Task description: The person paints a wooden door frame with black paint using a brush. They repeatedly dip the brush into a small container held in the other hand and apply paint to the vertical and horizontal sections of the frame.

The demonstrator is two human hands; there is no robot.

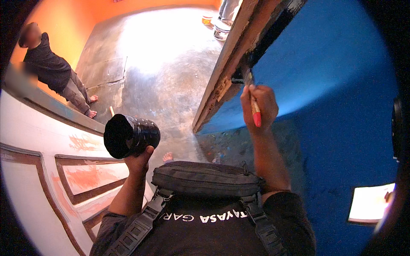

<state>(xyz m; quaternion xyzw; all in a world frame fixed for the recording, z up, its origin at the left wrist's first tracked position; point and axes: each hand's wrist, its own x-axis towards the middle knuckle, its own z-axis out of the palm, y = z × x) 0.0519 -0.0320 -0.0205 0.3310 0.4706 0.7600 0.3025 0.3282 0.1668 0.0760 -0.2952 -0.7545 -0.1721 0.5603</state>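
Note:
My right hand (264, 106) is closed round a paintbrush (255, 106) with a wooden handle and a red end. The bristles touch a wooden door frame (224, 72) beside the blue wall, where a strip of black paint (267, 42) runs along the edge. Below the brush the frame is still bare, brown and rough. In my left hand (139, 161) is a black paint-coated container (132, 135), held tilted with its dark mouth facing left. How much paint it holds I cannot make out.
At the left a white panelled door (85, 170) with orange smears stands close to my left arm. Beyond it a person in dark clothes (53, 64) leans by the orange wall (81, 38). Buckets (221, 30) and another person's legs (226, 9) are at the far end of the floor.

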